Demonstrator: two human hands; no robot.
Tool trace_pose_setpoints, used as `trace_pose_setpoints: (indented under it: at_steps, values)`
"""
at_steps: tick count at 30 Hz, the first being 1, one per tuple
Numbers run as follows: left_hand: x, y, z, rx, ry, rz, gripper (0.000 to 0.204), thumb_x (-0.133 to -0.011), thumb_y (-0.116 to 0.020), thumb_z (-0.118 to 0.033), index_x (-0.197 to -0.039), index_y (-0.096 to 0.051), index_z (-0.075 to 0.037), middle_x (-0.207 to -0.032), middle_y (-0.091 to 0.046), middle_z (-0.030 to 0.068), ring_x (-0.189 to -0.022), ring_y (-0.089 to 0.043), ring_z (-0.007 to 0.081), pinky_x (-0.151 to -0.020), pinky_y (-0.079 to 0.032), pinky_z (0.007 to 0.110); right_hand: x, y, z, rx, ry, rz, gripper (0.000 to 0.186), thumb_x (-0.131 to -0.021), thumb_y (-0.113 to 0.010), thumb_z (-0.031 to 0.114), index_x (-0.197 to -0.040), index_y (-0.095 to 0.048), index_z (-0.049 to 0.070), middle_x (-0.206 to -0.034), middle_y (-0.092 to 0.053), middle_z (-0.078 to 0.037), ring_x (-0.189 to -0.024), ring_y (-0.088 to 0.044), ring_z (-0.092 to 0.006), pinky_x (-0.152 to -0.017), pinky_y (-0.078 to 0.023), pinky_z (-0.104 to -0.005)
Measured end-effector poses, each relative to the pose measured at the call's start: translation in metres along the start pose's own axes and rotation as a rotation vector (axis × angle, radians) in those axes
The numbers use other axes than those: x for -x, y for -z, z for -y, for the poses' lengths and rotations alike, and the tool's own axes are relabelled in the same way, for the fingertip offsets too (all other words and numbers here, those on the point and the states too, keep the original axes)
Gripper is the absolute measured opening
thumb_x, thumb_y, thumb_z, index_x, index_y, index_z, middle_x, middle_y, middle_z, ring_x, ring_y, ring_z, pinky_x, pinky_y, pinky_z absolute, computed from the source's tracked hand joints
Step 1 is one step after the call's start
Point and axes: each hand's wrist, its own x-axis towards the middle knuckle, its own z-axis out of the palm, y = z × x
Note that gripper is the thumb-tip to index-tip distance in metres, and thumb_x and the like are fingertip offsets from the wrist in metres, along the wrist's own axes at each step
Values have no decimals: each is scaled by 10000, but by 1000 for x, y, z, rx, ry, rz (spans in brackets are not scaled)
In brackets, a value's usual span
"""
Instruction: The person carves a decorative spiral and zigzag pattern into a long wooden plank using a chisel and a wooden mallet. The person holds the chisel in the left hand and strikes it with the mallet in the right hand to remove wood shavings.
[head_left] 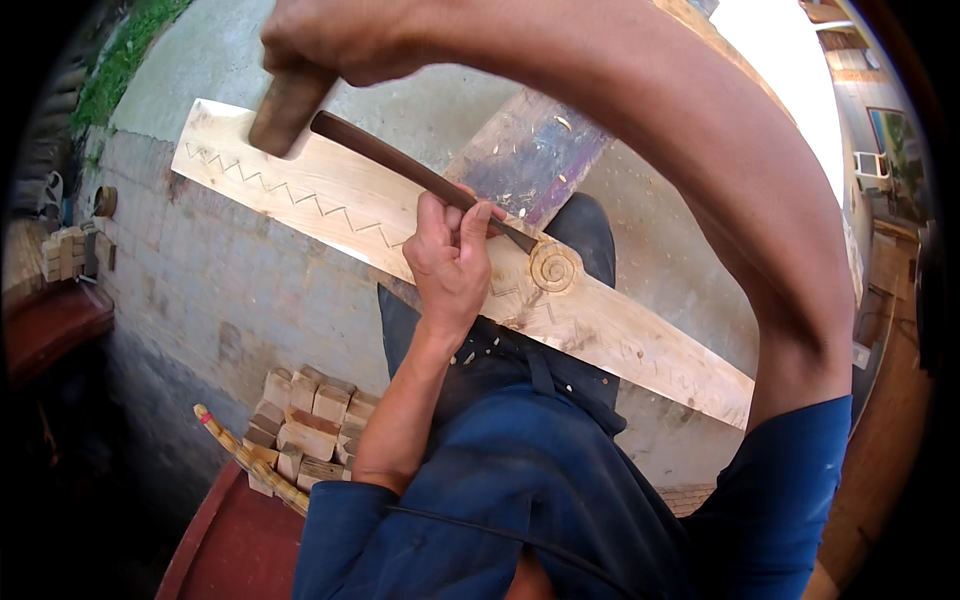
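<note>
A long pale wooden board point(640, 335) lies slantwise across my lap and a paint-stained bench point(535, 150). Zigzag lines are cut along it, and a round spiral carving point(554, 267) sits near its middle. My left hand point(450, 250) is closed around a long dark chisel point(375, 150), its tip resting at the spiral's upper left edge. Up at the top left, my right hand point(335, 40) grips a brown wooden mallet point(288, 110), slightly blurred. The mallet head hangs close beside the chisel's butt end; whether they touch I cannot tell.
Cut wooden blocks point(310, 430) are piled at the lower left by a red surface point(235, 545), with a curved yellowish stick point(245, 455) against them. More small blocks point(65, 255) stand at the far left. Wood chips are scattered over the bench and my dark trousers.
</note>
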Motion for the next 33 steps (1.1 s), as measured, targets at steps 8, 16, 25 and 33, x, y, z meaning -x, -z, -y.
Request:
trace_pose_setpoints:
  at_steps: [8,16,25,33]
  values:
    - [-3,-4,-2,-64,-34,1,135,-1063,-626,-63,-1126,-575,45,-843,-760,119,-776,-721,134,-724,-612,289,1,-8,2,33,-55,-38,203,-787,-799,235,-953,-826,120,-963,-793,-122,-975,-763,-309,-841,-589,-443]
    - [-4,-8,0,-24,-27,30,128,-1064,-623,-58,-1127,-581,45,-843,-757,115,-785,-719,130,-728,-611,288,0,-12,-11,78,-53,-32,183,-808,-744,157,-973,-823,144,-954,-788,-134,-981,-758,-336,-819,-586,-452]
    - [-4,-6,0,-35,-5,59,166,-1087,-621,-105,-1146,-576,44,-894,-744,102,-805,-681,112,-776,-604,270,17,-11,-11,53,-68,-269,112,-790,-742,158,-886,-799,146,-919,-788,-96,-937,-760,-307,-786,-585,-451]
    - [-3,-10,-7,-54,-25,100,198,-1097,-605,-123,-1200,-550,36,-925,-752,116,-807,-685,119,-747,-598,270,36,2,-5,-56,-61,-381,114,-779,-713,103,-875,-774,100,-854,-759,-149,-889,-748,-370,-753,-569,-492]
